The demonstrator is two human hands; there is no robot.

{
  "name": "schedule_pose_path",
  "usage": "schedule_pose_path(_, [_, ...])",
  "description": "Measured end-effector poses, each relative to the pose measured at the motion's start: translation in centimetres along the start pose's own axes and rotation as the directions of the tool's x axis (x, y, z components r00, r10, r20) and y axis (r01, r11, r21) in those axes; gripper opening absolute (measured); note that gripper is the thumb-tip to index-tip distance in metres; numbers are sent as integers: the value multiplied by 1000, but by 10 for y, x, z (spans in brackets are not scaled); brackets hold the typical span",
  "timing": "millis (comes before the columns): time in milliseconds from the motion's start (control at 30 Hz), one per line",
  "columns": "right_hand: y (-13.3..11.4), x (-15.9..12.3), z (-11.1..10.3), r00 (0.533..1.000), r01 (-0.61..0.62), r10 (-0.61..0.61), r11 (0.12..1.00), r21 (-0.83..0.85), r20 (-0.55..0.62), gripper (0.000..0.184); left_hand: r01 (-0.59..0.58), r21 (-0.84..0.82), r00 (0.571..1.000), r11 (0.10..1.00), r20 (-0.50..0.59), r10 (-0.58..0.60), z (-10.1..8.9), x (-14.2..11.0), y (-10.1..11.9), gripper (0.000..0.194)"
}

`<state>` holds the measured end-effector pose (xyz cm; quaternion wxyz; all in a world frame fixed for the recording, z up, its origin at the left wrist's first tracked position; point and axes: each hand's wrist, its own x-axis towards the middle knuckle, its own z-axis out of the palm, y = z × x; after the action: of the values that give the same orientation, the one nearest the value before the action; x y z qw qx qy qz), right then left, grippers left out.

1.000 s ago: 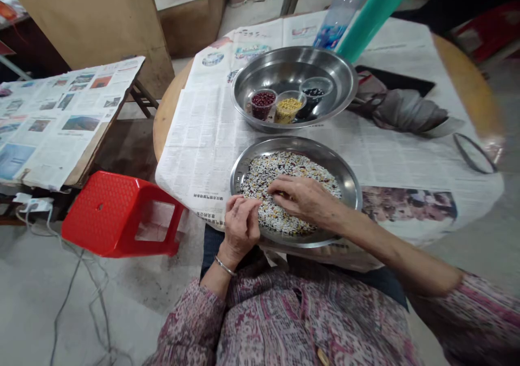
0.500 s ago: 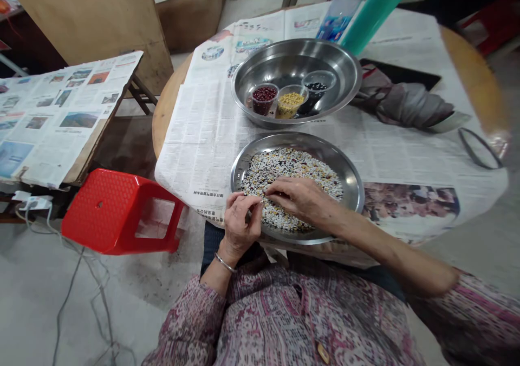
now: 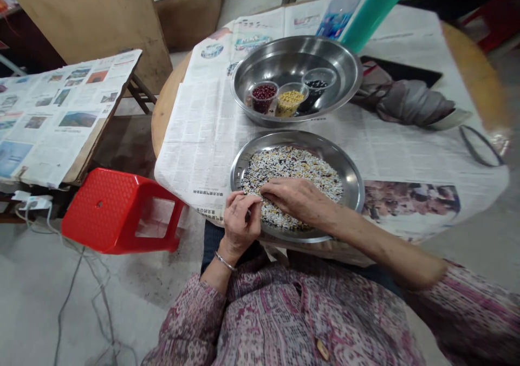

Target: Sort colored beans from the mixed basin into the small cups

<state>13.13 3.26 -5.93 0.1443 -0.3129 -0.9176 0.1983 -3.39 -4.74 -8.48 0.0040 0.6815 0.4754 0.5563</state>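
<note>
A round steel basin [image 3: 352,184] in front of me holds a mix of white rice, dark grains and yellow and red beans [image 3: 298,160]. My left hand [image 3: 240,219] is at its near left rim, fingers curled together; what they hold, if anything, is too small to make out. Over the grain, my right hand [image 3: 298,199] has its thumb and fingers pinched, close to the left fingertips. Behind stands a larger steel basin [image 3: 325,49] with clear plastic cups of red beans [image 3: 264,94], yellow beans [image 3: 291,100] and black beans [image 3: 317,86].
Newspaper [image 3: 195,133] covers the round wooden table [image 3: 162,117]. A plastic bottle [image 3: 343,8], a green tube [image 3: 376,14] and a crumpled grey bag [image 3: 410,100] lie beyond the basins. To the left are a red stool [image 3: 103,209], a power strip [image 3: 34,201] and a second papered table [image 3: 49,117].
My right hand has moved a little left, its fingertips now nearly meeting those of my left hand. The left hand stays almost still. The view has shifted slightly.
</note>
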Motion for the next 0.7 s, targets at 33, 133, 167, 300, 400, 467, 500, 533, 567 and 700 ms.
schedule_pose_path(33, [0, 0, 0, 1000, 0, 0, 1000, -14, 8, 21, -2, 1, 1000, 1000, -1, 2, 0, 0, 0, 13])
schedule_pose_path(133, [-1, 0, -2, 1000, -29, 29, 999, 25, -5, 22, -6, 7, 1000, 1000, -1, 6, 0, 0, 0, 12])
schedule_pose_path(167, [-3, 0, -4, 998, -53, 55, 996, 75, -31, 22, -8, 7, 1000, 1000, 0, 8, 0, 0, -1, 13])
schedule_pose_path(300, [-11, -5, -17, 947, -247, 315, 844, 477, -66, 14, -7, 0, 1000, 1000, 7, 7, 0, -2, -2, 14])
schedule_pose_path(400, [-12, -10, -25, 840, -401, 517, 384, 832, 166, 13, -5, -2, 1000, 1000, 11, 5, 0, -2, -2, 14])
schedule_pose_path(467, [-9, -14, -26, 764, -408, 568, 58, 911, 306, 12, -3, -2, 1000, 1000, 10, 3, 0, -3, -2, 15])
schedule_pose_path(500, [-6, -16, -26, 738, -388, 582, -49, 920, 342, 12, 0, 0, 1000, 1000, 10, 0, 0, -3, -2, 15])
schedule_pose_path(533, [-4, -18, -26, 721, -362, 593, -117, 925, 357, 13, 4, 1, 1000, 1000, 12, -4, 0, -3, -2, 16])
schedule_pose_path(567, [-2, -19, -25, 714, -340, 602, -150, 929, 358, 13, 8, 2, 1000, 1000, 15, -8, 0, -3, -2, 16])
schedule_pose_path(700, [-4, -24, -24, 741, -393, 585, -20, 919, 330, 8, 15, -16, 1000, 1000, 24, -14, 0, -3, -3, 16])
